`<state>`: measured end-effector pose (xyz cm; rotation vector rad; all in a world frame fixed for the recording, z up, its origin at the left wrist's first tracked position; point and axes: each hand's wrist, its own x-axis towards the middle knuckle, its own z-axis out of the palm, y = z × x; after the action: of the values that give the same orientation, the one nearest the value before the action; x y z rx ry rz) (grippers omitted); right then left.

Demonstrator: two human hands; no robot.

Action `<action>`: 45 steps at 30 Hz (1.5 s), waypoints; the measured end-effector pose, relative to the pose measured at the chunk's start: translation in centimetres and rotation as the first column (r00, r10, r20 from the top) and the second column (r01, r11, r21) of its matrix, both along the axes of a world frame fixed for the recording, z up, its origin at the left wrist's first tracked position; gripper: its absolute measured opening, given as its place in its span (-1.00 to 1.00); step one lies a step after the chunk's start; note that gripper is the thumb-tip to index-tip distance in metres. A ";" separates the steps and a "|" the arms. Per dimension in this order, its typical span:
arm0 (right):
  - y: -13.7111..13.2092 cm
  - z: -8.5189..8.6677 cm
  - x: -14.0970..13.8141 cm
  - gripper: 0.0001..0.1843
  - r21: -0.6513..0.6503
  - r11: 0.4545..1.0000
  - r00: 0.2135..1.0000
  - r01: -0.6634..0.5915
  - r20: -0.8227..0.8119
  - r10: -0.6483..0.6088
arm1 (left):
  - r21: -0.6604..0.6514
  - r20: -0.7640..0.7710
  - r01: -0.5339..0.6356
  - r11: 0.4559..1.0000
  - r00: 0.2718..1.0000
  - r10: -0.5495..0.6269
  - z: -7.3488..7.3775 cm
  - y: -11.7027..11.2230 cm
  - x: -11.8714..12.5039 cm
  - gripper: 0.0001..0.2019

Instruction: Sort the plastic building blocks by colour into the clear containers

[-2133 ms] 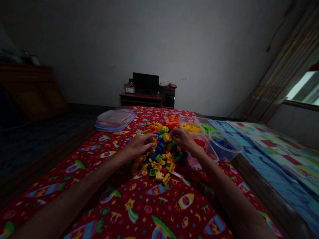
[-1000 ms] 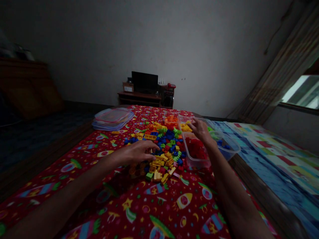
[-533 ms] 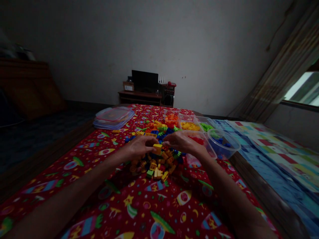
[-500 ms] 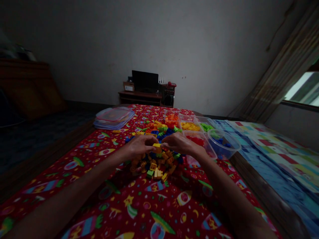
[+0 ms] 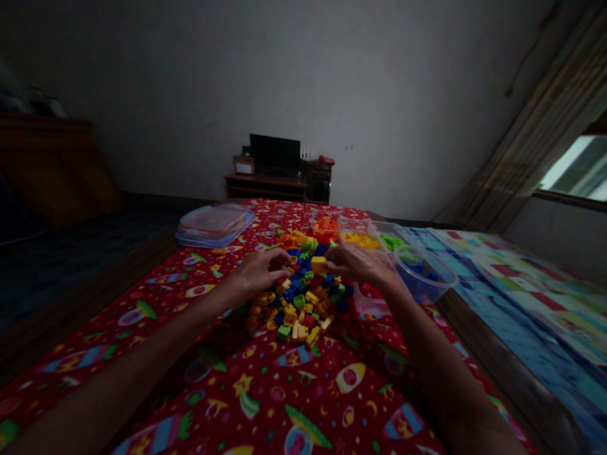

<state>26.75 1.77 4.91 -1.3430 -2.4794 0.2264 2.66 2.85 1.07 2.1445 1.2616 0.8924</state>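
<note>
Between the fingertips of my right hand (image 5: 351,261) is a yellow toy brick (image 5: 318,264), raised above the heap. My left hand (image 5: 258,270) hovers over the left side of the heap, thumb and fingers apart, with nothing visible in it. Below both hands spreads a mixed pile of toy bricks (image 5: 303,302) in yellow, blue, green, orange and red. A green brick (image 5: 283,333) and a few yellow ones lie at its near edge. Part of the pile's far side is hidden behind my hands.
Clear boxes hold sorted bricks: orange (image 5: 325,224), yellow (image 5: 361,241), green (image 5: 392,242), and red, partly behind my right wrist. A round tub (image 5: 441,278) holds blue ones. Stacked lids (image 5: 215,225) lie at the far left of the red patterned cloth (image 5: 246,379). Beyond stands a desk with a monitor (image 5: 275,155).
Both hands were together at the yellow brick. Now my right hand has carried it right and slightly away, while my left hand has drawn back left, uncovering more of the pile.
</note>
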 end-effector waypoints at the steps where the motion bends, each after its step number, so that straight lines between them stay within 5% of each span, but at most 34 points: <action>1: 0.5 0.1 0.9 -0.74 0.006 0.998 0.997 0.068 -0.032 -0.068 | 0.014 -0.049 0.011 1.000 0.999 -0.011 0.3 -0.1 -0.2 -0.71; 4: 2.7 -0.3 3.7 -0.71 0.052 0.954 0.941 0.296 -0.188 -0.281 | -0.007 -0.223 0.126 0.992 0.967 -0.124 1.1 -0.8 -0.5 -0.79; 7: 4.8 -1.2 5.9 -0.75 0.116 0.843 0.827 0.525 -0.302 -0.474 | -0.039 -0.411 0.253 0.967 0.878 -0.246 1.4 -2.1 -0.3 -0.80; 10: 5.7 -1.6 7.1 -0.74 0.162 0.790 0.798 0.591 -0.260 -0.544 | -0.019 -0.524 0.333 0.943 0.800 -0.293 0.9 -3.5 0.2 -0.69; 17: 4.4 0.4 6.0 -0.72 0.242 0.866 0.895 0.439 -0.209 -0.395 | 0.036 -0.644 0.391 0.920 0.712 -0.278 -0.7 -5.1 1.7 -0.59; 22: 3.0 1.0 3.9 -0.71 0.220 0.936 0.956 0.275 -0.171 -0.240 | 0.179 -0.598 0.389 0.904 0.773 -0.214 -2.1 -2.8 1.2 -0.89; 30: 0.5 -0.3 -0.6 -0.83 0.020 1.000 0.999 0.002 0.042 -0.003 | 0.353 -0.423 0.167 0.920 0.906 -0.002 -3.0 0.7 -1.0 -0.86; 38: 1.1 -4.1 -1.3 -0.65 0.132 0.987 0.991 -0.092 0.108 0.078 | 0.212 -0.424 -0.006 0.977 0.900 0.098 -1.1 1.5 -1.8 -0.80; 45: 1.1 -3.6 -1.6 -0.61 0.089 0.994 0.987 -0.057 0.153 0.043 | 0.130 -0.277 -0.014 0.991 0.959 0.050 -1.6 2.2 -2.5 -0.72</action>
<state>25.17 2.91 1.33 -1.3052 -2.6147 0.0203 0.17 5.10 -0.55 2.4246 1.4117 0.7161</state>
